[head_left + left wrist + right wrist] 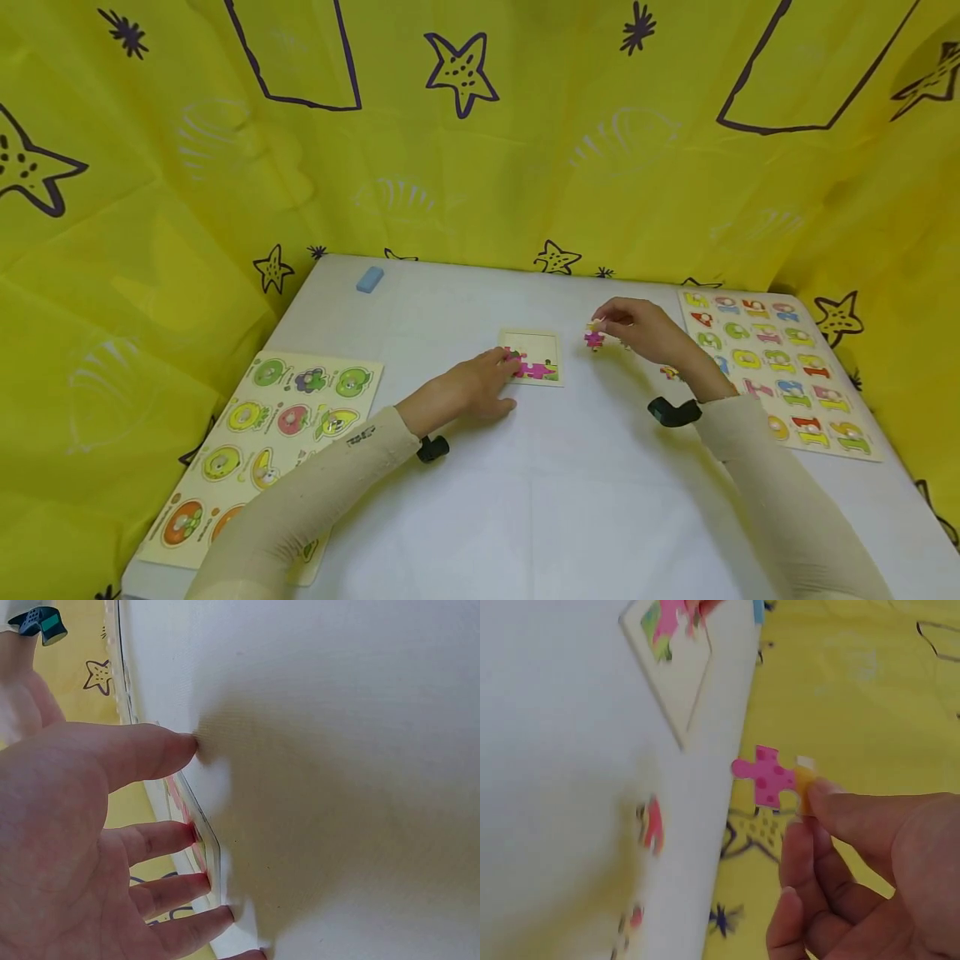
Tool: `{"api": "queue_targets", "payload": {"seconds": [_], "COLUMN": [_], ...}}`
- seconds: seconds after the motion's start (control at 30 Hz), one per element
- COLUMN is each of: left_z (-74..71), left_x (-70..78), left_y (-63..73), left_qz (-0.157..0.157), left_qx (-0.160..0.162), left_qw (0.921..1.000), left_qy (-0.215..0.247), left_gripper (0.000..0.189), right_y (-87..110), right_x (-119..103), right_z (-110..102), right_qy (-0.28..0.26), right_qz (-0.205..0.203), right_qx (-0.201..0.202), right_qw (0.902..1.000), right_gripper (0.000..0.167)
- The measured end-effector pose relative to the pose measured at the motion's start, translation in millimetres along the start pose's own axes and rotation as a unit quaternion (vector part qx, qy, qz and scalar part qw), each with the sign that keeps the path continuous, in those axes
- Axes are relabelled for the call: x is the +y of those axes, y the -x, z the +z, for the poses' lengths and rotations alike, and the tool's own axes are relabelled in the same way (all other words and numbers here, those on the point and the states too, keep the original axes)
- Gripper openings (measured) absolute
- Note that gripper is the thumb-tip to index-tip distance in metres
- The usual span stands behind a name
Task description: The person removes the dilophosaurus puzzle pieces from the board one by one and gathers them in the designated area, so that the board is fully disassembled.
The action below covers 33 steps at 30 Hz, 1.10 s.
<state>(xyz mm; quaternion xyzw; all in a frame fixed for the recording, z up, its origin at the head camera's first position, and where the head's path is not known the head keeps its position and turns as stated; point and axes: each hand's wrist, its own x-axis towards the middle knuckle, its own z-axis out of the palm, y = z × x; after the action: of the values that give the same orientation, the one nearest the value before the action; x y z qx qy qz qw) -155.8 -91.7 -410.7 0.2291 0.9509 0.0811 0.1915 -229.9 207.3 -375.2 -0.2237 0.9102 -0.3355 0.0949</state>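
Note:
My left hand (480,385) rests on the left side of a small square wooden puzzle tray (536,343), its fingertips on pink pieces. In the left wrist view the left hand (67,802) has its fingers straight and spread, with the tray seen edge-on beneath them. The lower part of the tray holds joined pink and green pieces; its upper part shows bare wood. To the tray's right, my right hand (637,327) pinches a jigsaw piece (765,778) above the table. The piece is pink with darker dots and has a yellow end at the thumb.
Loose jigsaw pieces (669,372) lie under the right forearm. A number board (862,454) lies at the right and a fruit board (296,450) at the left, partly beneath the left sleeve. A small blue block (370,280) sits near the back edge, before a yellow curtain (480,183).

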Motion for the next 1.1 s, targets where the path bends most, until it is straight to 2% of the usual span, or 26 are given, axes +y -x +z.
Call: {"api": "queue_targets", "payload": {"seconds": [0.23, 0.37, 0.5, 0.67, 0.8, 1.1], "left_z": [2.8, 2.4, 1.9, 2.3, 3.2, 3.6], "left_x": [-2.2, -1.8, -1.2, -1.0, -1.3, -1.7], "left_y": [-1.4, -0.9, -0.4, -0.9, -1.2, -1.1], "left_qz": [0.001, 0.001, 0.001, -0.004, -0.003, -0.006], "left_qx": [0.004, 0.002, 0.001, -0.004, -0.003, -0.004], "left_qw": [1.0, 1.0, 1.0, 1.0, 1.0, 0.9999], "left_qy": [-0.004, 0.001, -0.001, -0.006, 0.0, 0.011], "left_gripper": [0.069, 0.068, 0.068, 0.069, 0.07, 0.07], "right_y": [25.6, 34.7, 37.4, 35.2, 33.7, 37.3], "right_x": [34.5, 49.6, 54.6, 52.0, 47.8, 43.4], "right_z": [-25.7, -28.7, -24.7, -13.2, -4.2, 1.4], "right_qy": [0.015, 0.011, 0.007, 0.019, 0.062, 0.107], "right_qz": [0.057, 0.072, 0.074, 0.078, 0.085, 0.094], "right_qx": [-0.041, -0.078, -0.099, -0.094, -0.085, -0.065], "right_qw": [0.9974, 0.9943, 0.9923, 0.9923, 0.9908, 0.9877], "right_gripper": [0.024, 0.022, 0.02, 0.016, 0.015, 0.017]}}
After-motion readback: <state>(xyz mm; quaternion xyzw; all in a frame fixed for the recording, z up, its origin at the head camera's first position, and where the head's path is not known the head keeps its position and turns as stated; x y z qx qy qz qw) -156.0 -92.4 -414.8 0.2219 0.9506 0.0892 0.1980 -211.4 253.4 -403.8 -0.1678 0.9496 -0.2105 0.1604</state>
